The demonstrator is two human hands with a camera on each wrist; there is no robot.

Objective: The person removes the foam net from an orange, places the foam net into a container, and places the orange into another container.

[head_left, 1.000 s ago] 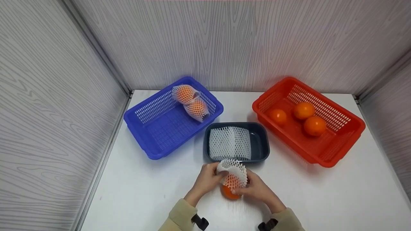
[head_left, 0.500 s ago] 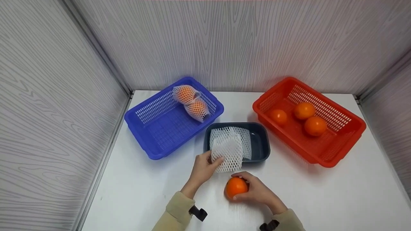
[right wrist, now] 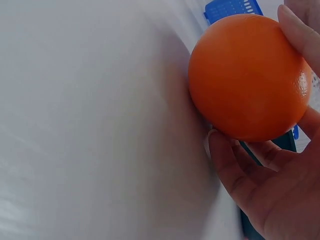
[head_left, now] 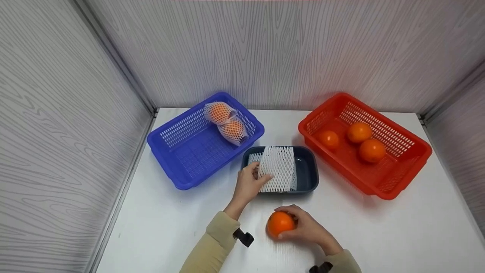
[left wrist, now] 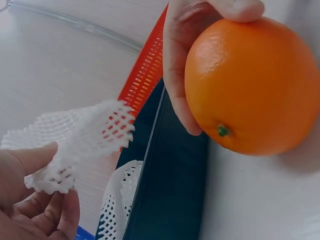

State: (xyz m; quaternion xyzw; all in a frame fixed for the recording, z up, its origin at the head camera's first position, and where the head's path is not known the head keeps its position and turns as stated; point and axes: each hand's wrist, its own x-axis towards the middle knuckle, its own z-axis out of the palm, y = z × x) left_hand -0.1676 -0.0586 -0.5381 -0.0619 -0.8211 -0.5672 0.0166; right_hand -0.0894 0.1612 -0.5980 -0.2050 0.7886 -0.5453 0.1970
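Observation:
My left hand (head_left: 249, 182) pinches a white foam net sleeve (head_left: 277, 168) by its left edge, over the dark teal tray (head_left: 310, 187). In the left wrist view the foam net sleeve (left wrist: 85, 135) is held between thumb and fingers, above the tray's wall. Another foam net (left wrist: 120, 195) lies inside the tray, partly covered in the head view. On the table in front of the tray, my right hand (head_left: 308, 229) grips a bare orange (head_left: 280, 223), thumb on the near side and fingers on the far side. A green stem spot shows on the orange (left wrist: 250, 90).
A blue basket (head_left: 182, 184) at the back left holds two net-wrapped oranges (head_left: 227, 121). At the back right, a red basket (head_left: 390, 193) contains three bare oranges (head_left: 360, 132). Wood-grain panels (head_left: 242, 53) stand behind and at both sides of the white table (head_left: 170, 227).
The foam net came off the orange and moved with my left hand forward to over the tray. My right hand kept hold of the orange, which is now bare.

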